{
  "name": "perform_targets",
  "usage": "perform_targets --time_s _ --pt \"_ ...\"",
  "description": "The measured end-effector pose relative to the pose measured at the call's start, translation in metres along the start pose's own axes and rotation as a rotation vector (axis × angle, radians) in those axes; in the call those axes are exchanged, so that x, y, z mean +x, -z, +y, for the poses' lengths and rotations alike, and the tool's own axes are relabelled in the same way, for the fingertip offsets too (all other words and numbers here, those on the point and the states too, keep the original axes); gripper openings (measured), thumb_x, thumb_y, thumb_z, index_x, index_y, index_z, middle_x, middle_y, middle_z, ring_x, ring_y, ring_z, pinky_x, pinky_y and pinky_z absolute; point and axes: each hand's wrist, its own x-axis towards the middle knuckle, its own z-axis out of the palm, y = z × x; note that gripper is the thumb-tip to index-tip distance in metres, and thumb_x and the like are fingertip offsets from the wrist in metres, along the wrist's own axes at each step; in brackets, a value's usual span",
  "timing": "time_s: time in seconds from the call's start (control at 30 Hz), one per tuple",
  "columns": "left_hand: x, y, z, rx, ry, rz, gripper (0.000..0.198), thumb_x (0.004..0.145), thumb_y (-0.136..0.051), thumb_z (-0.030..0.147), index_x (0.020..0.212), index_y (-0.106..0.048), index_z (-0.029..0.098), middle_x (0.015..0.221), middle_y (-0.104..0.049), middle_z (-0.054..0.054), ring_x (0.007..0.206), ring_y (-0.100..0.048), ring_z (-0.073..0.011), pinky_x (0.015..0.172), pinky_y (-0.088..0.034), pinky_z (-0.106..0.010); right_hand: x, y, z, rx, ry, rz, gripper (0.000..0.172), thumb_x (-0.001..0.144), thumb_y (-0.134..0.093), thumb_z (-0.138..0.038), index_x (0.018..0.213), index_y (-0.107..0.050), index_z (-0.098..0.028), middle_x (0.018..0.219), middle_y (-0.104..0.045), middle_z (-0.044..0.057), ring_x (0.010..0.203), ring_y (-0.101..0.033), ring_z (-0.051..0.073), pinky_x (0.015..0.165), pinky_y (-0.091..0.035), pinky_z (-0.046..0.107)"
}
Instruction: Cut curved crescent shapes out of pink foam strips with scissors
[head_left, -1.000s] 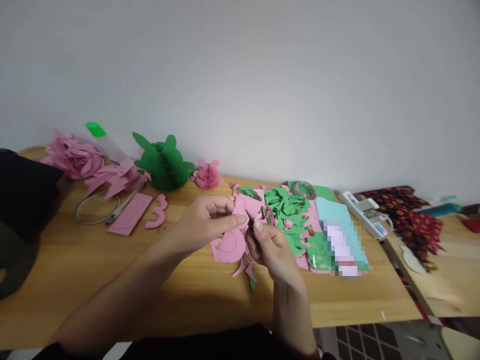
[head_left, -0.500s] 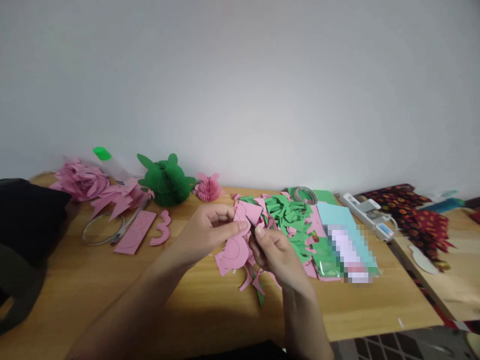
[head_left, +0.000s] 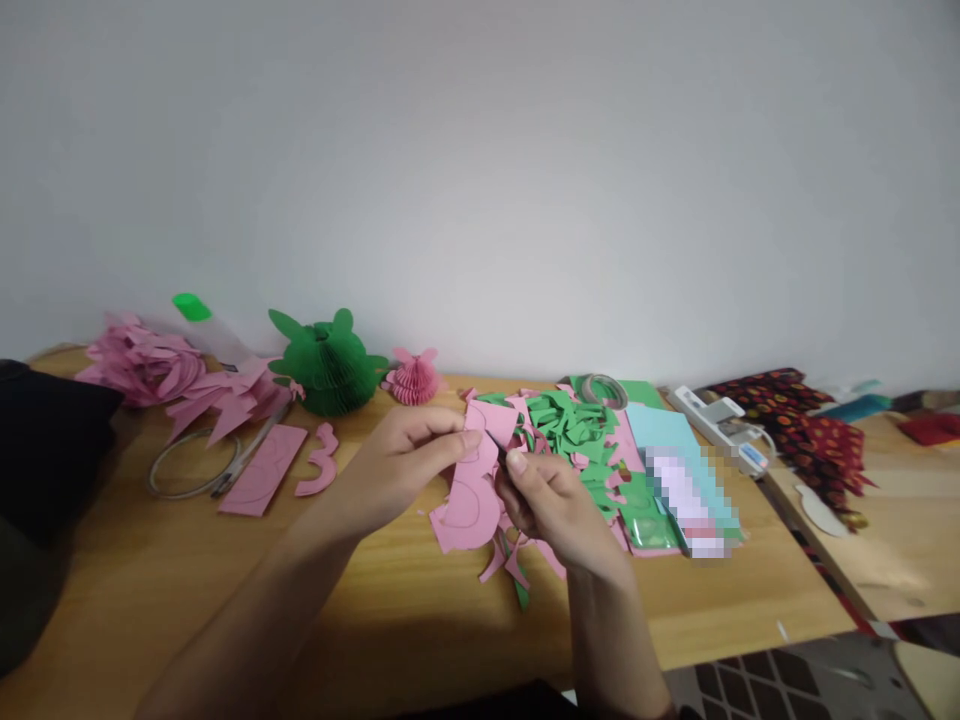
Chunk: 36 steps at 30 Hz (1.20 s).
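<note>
My left hand (head_left: pixel 409 465) pinches the upper left edge of a pink paper piece (head_left: pixel 474 500) with curved drawn lines; its right edge is cut in rounded lobes. My right hand (head_left: pixel 544 495) is closed round scissors (head_left: pixel 496 441), of which only a thin dark blade shows at the paper's upper right edge. The handles are hidden in the fingers. Below and beyond the hands lies a heap of green paper scraps (head_left: pixel 574 425) mixed with pink offcuts (head_left: pixel 493 562).
At left lie a marked pink paper strip (head_left: pixel 262 470), a cut pink curvy piece (head_left: pixel 321 462), and a cable coil (head_left: pixel 187 465). A green honeycomb paper figure (head_left: pixel 330 365) and a smaller pink one (head_left: pixel 414 378) stand behind. At right are a tape roll (head_left: pixel 604 390) and a power strip (head_left: pixel 720 430).
The left fingers have shifted slightly up and left along the pink paper, and the paper now stands a little straighter. The scissors blade remains at its edge. The view has turned slightly.
</note>
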Motion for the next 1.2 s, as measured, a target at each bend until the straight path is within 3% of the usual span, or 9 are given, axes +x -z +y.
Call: perform_targets --time_s 0.5,0.83,1.03,1.2 --pt "0.0 0.005 0.0 -0.033 -0.014 0.039 0.024 0.079 -0.055 0.03 0.06 -0.056 0.015 0.06 -0.051 0.002 0.06 -0.049 -0.0113 0.057 -0.039 -0.025 0.005 -0.006 -0.003 -0.003 -0.035 0.02 0.059 0.086 -0.047 -0.065 0.048 -0.041 -0.019 0.041 -0.029 -0.008 0.037 -0.019 0.006 0.036 -0.016 0.023" --pt "0.001 -0.003 -0.002 -0.267 0.085 -0.053 0.024 0.077 -0.061 0.03 0.059 -0.06 0.014 0.053 -0.056 0.002 0.051 -0.054 -0.0104 0.051 -0.043 -0.023 0.005 -0.012 0.004 0.081 -0.111 0.168 0.057 0.078 -0.053 -0.07 0.051 -0.035 -0.022 0.044 -0.027 -0.008 0.039 -0.02 0.008 0.036 -0.016 0.024" --pt "0.0 -0.004 -0.002 -0.459 0.187 -0.142 0.024 0.075 -0.067 0.032 0.06 -0.061 0.014 0.054 -0.062 0.0 0.049 -0.057 -0.0107 0.051 -0.045 -0.023 0.005 -0.013 0.003 0.062 -0.124 0.172 0.06 0.077 -0.05 -0.073 0.047 -0.039 -0.022 0.041 -0.031 -0.006 0.038 -0.022 0.009 0.036 -0.018 0.026" --pt "-0.001 -0.005 -0.003 -0.475 0.169 -0.143 0.026 0.077 -0.066 0.033 0.06 -0.061 0.014 0.052 -0.063 0.0 0.047 -0.057 -0.0103 0.049 -0.044 -0.022 0.006 -0.015 0.003 0.068 -0.126 0.187 0.063 0.072 -0.051 -0.077 0.045 -0.036 -0.023 0.038 -0.03 -0.006 0.037 -0.021 0.008 0.035 -0.017 0.025"
